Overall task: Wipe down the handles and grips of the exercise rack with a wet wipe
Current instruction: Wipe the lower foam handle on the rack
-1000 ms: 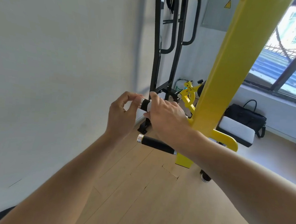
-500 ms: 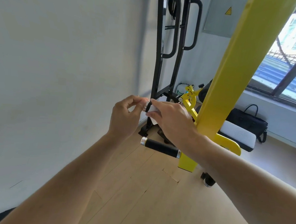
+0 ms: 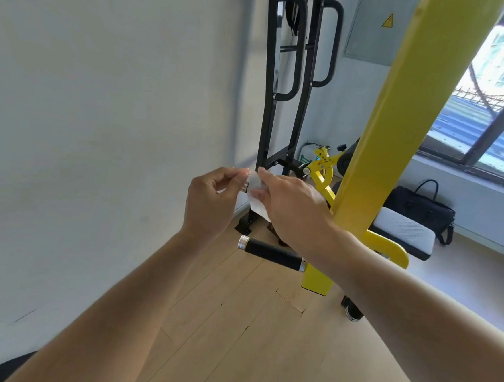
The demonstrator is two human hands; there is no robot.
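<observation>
White and limp, the wet wipe [image 3: 256,200] sits bunched at the free end of an upper handle of the exercise rack [image 3: 399,117], its tail hanging loose below the fingers. In the head view, the only one, the right hand [image 3: 288,205] has its grip clenched around the wipe, and apparently around the handle under it, which is almost wholly hidden. The left hand [image 3: 211,197] has its curled fingertips at the handle's silvery end cap, beside the wipe's edge; whether it pinches the cap or the wipe I cannot tell. The lower handle [image 3: 272,249], black with silver collars, juts bare from the yellow post just below the right wrist. The wipe looks light, soft and damp, likely to slide or bunch, so it is best held wrapped fully round the handle under the palm; the handles look stiff, fixed and textured, fit for firm rubbing
</observation>
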